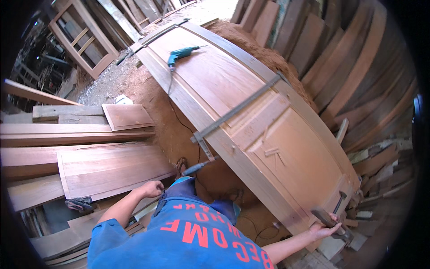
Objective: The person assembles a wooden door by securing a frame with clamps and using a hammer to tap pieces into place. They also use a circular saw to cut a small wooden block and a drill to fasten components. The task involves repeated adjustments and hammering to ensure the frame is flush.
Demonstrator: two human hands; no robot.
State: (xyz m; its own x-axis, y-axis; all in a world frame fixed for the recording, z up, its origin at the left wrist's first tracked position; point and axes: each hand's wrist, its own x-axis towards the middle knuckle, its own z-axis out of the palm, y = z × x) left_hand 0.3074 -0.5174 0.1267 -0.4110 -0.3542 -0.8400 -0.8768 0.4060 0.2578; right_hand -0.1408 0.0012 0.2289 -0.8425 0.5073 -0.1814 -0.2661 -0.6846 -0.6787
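Ok, I see right hand [323,229] wrapped round hammer [330,219] at door [251,116] corner, braced for leverage; left hand [151,188] curled into a fist, empty, near planks [107,168]. Bar clamp [237,110] squeezes door across.

A wood workshop lies open to daylight, which falls brightest at the top of the view. The floor [148,89] is packed reddish earth, strewn with sawdust, and a heap of sawdust [264,49] rises on the far side. Dark planks [349,58] lean close together in a wall along the right. On the left, pale boards [67,134] lie stacked flat, with a raised panel [127,116] lying on top. A wooden frame [83,38] stands propped at the upper left. Offcuts [380,157] clutter the ground at the right edge.
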